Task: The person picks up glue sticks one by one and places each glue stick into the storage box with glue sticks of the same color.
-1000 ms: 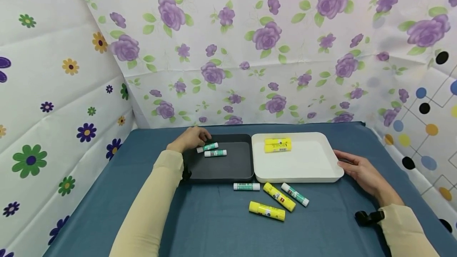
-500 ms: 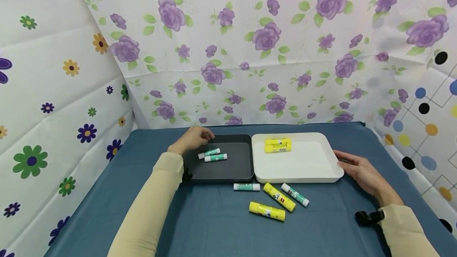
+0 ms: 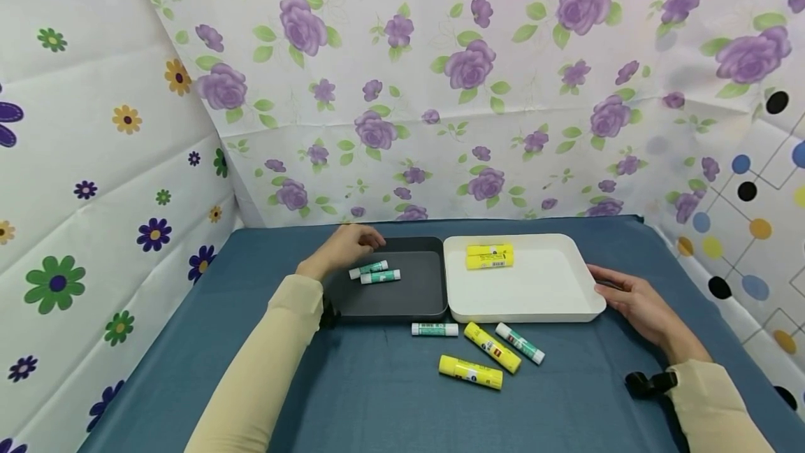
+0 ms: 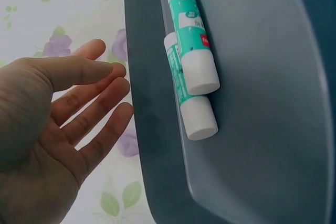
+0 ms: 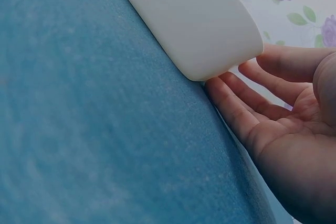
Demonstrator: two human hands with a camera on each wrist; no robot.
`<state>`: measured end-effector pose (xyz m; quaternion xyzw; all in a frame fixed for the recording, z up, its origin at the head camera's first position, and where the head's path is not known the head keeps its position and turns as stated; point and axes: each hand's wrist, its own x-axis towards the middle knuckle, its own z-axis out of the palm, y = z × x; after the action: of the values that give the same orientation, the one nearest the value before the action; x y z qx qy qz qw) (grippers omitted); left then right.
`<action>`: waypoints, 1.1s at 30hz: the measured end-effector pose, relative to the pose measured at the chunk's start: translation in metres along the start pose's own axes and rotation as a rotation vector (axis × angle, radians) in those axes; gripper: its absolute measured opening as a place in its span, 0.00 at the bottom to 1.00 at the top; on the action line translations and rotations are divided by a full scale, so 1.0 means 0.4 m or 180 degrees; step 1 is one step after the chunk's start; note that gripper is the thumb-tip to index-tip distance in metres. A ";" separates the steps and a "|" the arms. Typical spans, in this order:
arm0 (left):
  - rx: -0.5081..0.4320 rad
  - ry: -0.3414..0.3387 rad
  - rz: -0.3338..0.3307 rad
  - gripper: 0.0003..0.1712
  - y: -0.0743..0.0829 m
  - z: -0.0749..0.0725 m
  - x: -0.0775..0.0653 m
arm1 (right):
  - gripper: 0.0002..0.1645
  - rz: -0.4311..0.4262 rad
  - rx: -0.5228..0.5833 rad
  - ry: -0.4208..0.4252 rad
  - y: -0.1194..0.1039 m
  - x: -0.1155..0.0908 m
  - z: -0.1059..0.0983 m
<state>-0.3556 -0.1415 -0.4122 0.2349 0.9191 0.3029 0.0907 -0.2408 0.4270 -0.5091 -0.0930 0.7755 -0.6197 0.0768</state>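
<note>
Two green-and-white glue sticks (image 4: 193, 38) lie side by side in the dark grey tray (image 3: 409, 303). My left hand (image 3: 344, 249) hovers over that tray's back left corner, holding nothing. In the left wrist view its fingers (image 4: 97, 106) are loosely extended, apart from the glue sticks. My right hand (image 3: 641, 306) touches the right end of the white tray (image 3: 534, 299). In the right wrist view the thumb is at the tray's rim, and the straight fingers (image 5: 233, 106) reach its lower edge. Two yellow glue sticks (image 3: 489, 261) lie together at the back of the white tray.
In front of the trays, on the blue cloth (image 3: 377, 397), lie a green-and-white glue stick (image 3: 434, 329), another green-and-white glue stick (image 3: 520, 343), a yellow glue stick (image 3: 492, 347) and another yellow glue stick (image 3: 470, 372). Patterned sheets (image 3: 402, 89) surround the table.
The rear green-and-white glue stick has settled lower beside the other in the dark tray. My left hand has drifted slightly right and away from it. The right hand has stayed put.
</note>
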 end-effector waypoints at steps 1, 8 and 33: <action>-0.0007 0.0001 0.0013 0.16 0.001 0.001 -0.001 | 0.40 0.0004 0.0000 0.0000 0.000 0.000 0.000; 0.0032 -0.0026 0.0160 0.16 0.008 0.015 -0.009 | 0.40 0.0036 -0.0005 0.0001 -0.001 -0.001 0.000; -0.0150 -0.0011 0.0738 0.14 0.112 0.097 -0.070 | 0.40 0.0034 -0.0030 0.0007 0.000 0.000 -0.002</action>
<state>-0.3022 -0.1036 -0.4159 0.3380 0.8783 0.3324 0.0622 -0.2411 0.4278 -0.5089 -0.0885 0.7790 -0.6158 0.0787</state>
